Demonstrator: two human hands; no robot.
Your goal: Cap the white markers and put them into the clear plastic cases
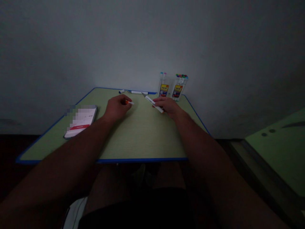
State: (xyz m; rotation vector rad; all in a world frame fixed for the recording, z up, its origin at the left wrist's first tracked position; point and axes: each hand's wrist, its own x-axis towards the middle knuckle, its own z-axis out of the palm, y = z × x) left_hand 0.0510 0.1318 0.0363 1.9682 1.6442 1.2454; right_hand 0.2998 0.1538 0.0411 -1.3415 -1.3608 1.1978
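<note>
Over the middle of the table, my right hand point(165, 104) grips a white marker point(150, 101). Its narrow grey tip points up and left, and an orange end shows at the lower right. Across from it, my left hand point(118, 106) is closed on a small orange-and-white marker cap point(129, 102), partly hidden by the fingers. The two hands are apart. Behind them, another white marker point(139, 92) lies along the far edge, with a dark blue cap point(121, 91) to its left.
Two clear marker cases point(164, 87) point(178, 87) stand at the back right; the left one has two markers showing, the right one several. A phone point(82, 122) lies on the left of the blue-edged table point(143, 143). A wall point(119, 41) rises directly behind.
</note>
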